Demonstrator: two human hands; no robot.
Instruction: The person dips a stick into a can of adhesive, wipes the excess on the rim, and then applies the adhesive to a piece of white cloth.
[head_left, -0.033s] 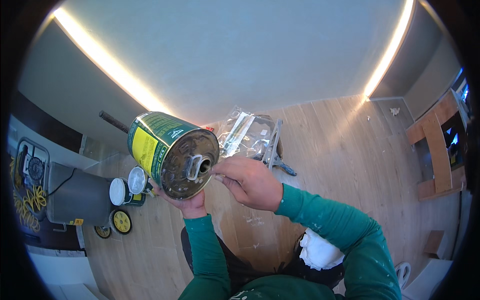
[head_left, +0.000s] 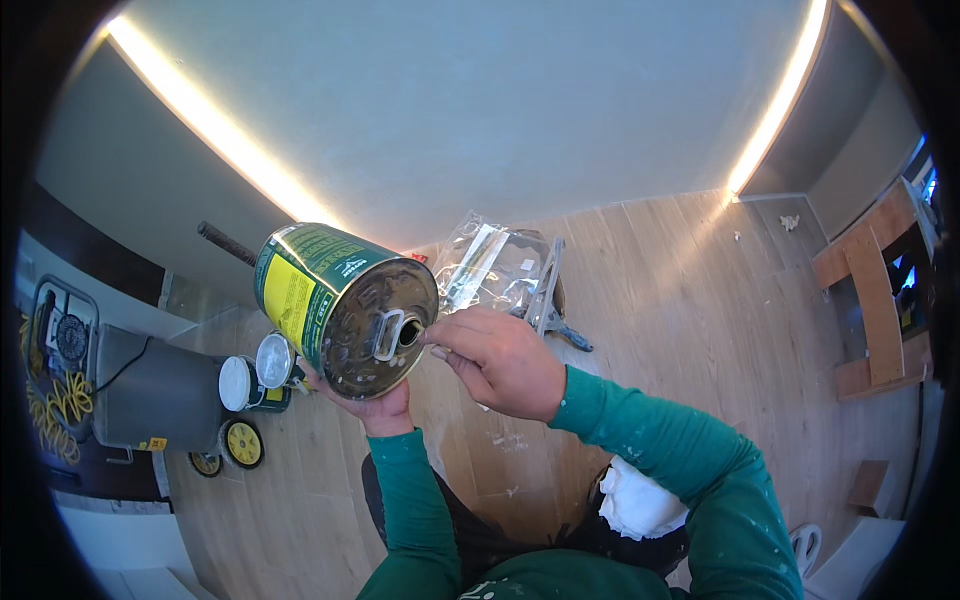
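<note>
My left hand (head_left: pixel 378 405) holds a round metal can (head_left: pixel 340 300) from below, gripping its lower rim. The can is green with a yellow label and is tipped on its side, so its dull metal top faces me. That top carries a small folding handle and a round spout opening (head_left: pixel 408 332). My right hand (head_left: pixel 505 360) comes in from the right with thumb and fingertips pinched together at the edge of the spout. I cannot make out what, if anything, sits between the fingertips. Both forearms wear green sleeves flecked with paint.
A clear plastic bag (head_left: pixel 500 265) with metal parts lies on the wooden floor beyond the can. At the left stand a grey tank (head_left: pixel 150 395) on yellow wheels and two small white-lidded tins (head_left: pixel 255 370). A white rag (head_left: pixel 640 500) lies at my lap. Wooden furniture (head_left: pixel 870 290) stands at right.
</note>
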